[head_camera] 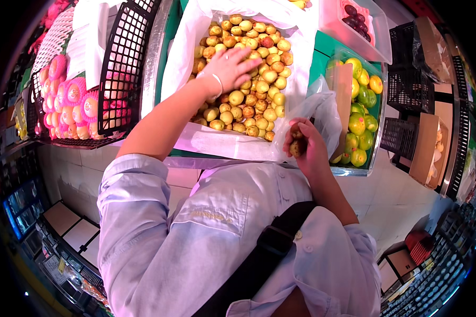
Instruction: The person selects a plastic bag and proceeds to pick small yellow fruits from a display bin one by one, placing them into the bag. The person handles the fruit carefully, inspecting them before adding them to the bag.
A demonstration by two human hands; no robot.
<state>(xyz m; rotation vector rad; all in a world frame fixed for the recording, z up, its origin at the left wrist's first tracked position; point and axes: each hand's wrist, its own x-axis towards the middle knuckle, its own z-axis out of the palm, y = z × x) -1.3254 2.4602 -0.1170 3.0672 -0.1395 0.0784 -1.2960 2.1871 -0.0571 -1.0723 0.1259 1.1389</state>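
Yellow-green, brown-flecked jujubes [261,86] fill a box lined with white paper [222,141]. My left hand [233,66] lies palm down over the upper middle of the pile, fingers spread and touching the fruit. Whatever is under its palm is hidden. At the box's near right corner, my right hand [312,143] is curled around a couple of browner jujubes [297,146]. A thin, clear plastic bag [324,109] bunches up behind and beside that hand. I cannot tell whether the bag is also gripped.
Right of the box, a clear bin holds green-yellow citrus [357,123] behind a cardboard piece [344,107]. Beyond it stands a tub of dark plums [356,21]. On the left, a black plastic crate [121,67] leans by apples in pink foam nets [73,95].
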